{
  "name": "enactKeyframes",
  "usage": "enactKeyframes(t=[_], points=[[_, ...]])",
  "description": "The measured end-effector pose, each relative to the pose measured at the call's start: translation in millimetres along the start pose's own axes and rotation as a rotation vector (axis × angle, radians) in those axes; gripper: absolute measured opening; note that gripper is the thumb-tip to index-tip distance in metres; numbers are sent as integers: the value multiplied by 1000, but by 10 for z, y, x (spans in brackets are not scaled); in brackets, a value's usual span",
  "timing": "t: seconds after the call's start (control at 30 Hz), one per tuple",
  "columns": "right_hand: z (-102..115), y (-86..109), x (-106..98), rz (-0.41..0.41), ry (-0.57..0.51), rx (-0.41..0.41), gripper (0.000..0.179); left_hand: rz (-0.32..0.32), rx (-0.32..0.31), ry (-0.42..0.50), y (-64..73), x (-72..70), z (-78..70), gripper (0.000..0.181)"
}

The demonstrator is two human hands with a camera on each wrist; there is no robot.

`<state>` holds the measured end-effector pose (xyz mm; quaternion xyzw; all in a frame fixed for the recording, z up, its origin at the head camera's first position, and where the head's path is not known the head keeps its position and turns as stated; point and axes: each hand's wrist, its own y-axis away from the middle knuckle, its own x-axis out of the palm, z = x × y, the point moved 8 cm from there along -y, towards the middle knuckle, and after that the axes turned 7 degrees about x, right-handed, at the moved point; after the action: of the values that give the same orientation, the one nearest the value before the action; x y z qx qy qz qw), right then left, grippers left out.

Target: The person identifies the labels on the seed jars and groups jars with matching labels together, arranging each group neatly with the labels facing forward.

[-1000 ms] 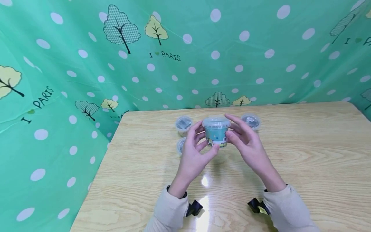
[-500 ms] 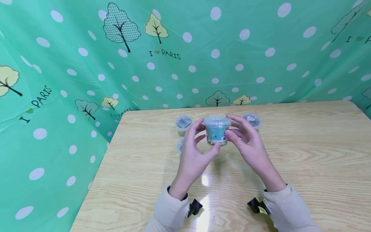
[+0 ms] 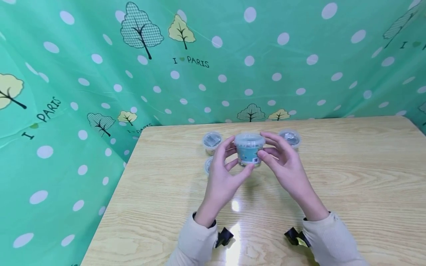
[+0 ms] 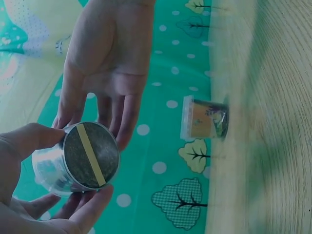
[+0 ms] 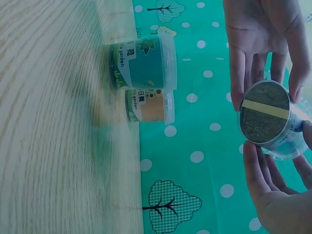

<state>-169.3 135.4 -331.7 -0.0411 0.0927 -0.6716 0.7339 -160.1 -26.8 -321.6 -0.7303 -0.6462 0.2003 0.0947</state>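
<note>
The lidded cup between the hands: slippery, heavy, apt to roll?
The cup may be slippery: its wall looks smooth and shiny. The dark, grainy look of its base hints at a fill, so probably not very light. Its round shape suggests rolling if laid on its side.

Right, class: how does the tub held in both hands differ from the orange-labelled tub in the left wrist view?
The held tub has a blue-green label; the standing tub has an orange one. The held tub is up between the left hand and right hand; the standing tub is on the table. The held tub shows its dark base with a pale yellow strip; the standing tub's base is hidden. Both have see-through lids.
</note>
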Motion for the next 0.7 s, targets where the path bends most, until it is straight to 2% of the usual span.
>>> enactKeyframes(t=[0.27,0.5,0.7], points=[[-14,1,-12,24,-2,30,46,53,-67,124,-24,-7,54,74],[-37,10,-16,55,-6,78,46,103,-82,212,-33,2,44,75],[-2,22,-32,52,-64,63,43,124,-105,321,-30,-4,48,75]])
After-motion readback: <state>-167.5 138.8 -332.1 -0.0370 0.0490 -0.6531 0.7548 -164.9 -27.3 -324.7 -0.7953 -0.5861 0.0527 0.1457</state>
